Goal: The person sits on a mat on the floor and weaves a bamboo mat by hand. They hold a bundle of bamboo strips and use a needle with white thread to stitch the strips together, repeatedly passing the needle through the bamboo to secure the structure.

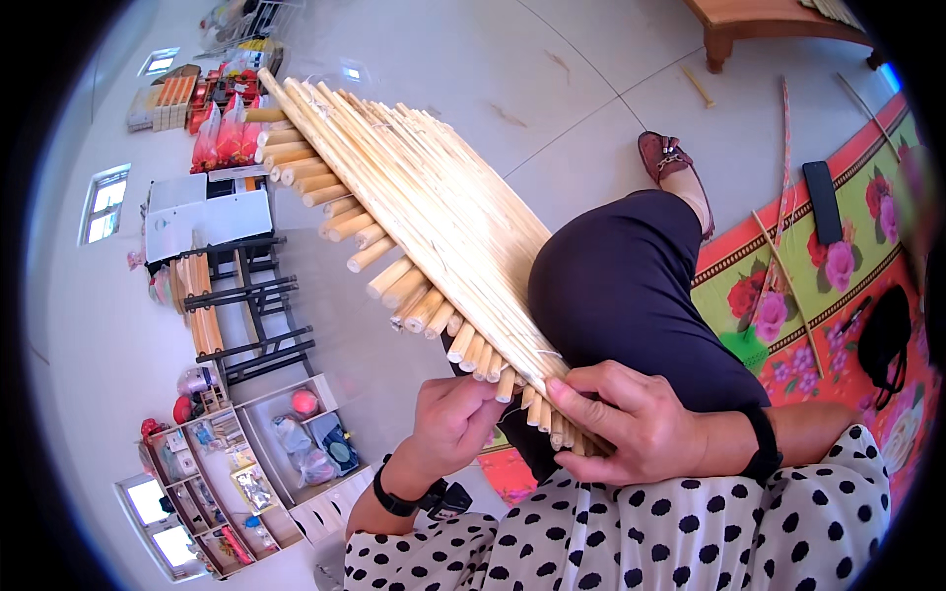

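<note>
A panel of pale dry plant stalks [434, 207] lies slantwise across my lap, its near corner toward me. Long stalks run side by side on top, and the cut ends of a crossing layer [394, 281] stick out unevenly along the left edge. Thin thread shows at a few spots on it. My right hand [641, 419] grips the near corner, thumb on top and fingers underneath. Beside the stalk ends, my left hand [451, 426] is closed with its fingertips pinched against the edge; what they pinch is hidden.
At right, a flowered mat [838, 276] bears a dark phone [822, 202], a black pouch-like item [883, 340] and loose stalks [788, 291]. A wooden table [778, 30] stands at the far right. Folded black-legged furniture [246, 305] and a shelf unit [217, 483] line the left wall.
</note>
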### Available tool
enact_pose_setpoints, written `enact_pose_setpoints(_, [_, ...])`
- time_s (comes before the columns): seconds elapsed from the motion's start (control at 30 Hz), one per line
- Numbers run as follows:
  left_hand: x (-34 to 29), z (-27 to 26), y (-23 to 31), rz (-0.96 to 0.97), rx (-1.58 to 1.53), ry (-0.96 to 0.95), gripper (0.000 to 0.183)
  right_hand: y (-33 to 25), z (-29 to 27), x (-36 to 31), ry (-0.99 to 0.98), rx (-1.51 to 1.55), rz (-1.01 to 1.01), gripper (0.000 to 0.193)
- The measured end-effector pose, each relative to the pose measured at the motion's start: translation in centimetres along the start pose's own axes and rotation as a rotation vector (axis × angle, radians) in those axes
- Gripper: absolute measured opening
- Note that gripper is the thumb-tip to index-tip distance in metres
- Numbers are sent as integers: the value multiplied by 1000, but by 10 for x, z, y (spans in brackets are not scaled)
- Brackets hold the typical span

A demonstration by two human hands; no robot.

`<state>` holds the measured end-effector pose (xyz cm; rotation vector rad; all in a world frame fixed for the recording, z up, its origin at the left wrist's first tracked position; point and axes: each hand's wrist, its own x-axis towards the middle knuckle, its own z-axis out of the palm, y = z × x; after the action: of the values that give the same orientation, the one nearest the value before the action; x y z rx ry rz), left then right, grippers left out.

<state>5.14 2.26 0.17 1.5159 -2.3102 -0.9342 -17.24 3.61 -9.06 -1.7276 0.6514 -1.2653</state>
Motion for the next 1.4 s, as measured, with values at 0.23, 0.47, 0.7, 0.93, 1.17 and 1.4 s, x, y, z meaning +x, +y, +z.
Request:
enact_pose_setpoints(0.23, [-2, -7, 9, -111, 7, -38, 5, -3, 3, 3, -19, 0, -12, 65])
enact_pose_setpoints(0.47, [-22, -15, 8, -221, 68, -10, 17, -2, 13, 8, -123, 120, -13, 69])
enact_pose_setpoints(0.7, [-41, -16, 14, -271, 185, 38, 20, -2, 25, 10, -181, 154, -56, 62])
enact_pose_setpoints(0.93, [-57, -16, 5, -304, 178, 27, 19, -7, 28, 8, -282, 157, -11, 66])
enact_pose_setpoints(1.17, [-59, -19, -3, -266, 152, 20, 19, -6, 33, 4, -227, 215, 47, 70])
enact_pose_setpoints(1.4, [-54, -17, -2, -275, 127, 59, 20, -4, 35, 10, -155, 179, 30, 77])
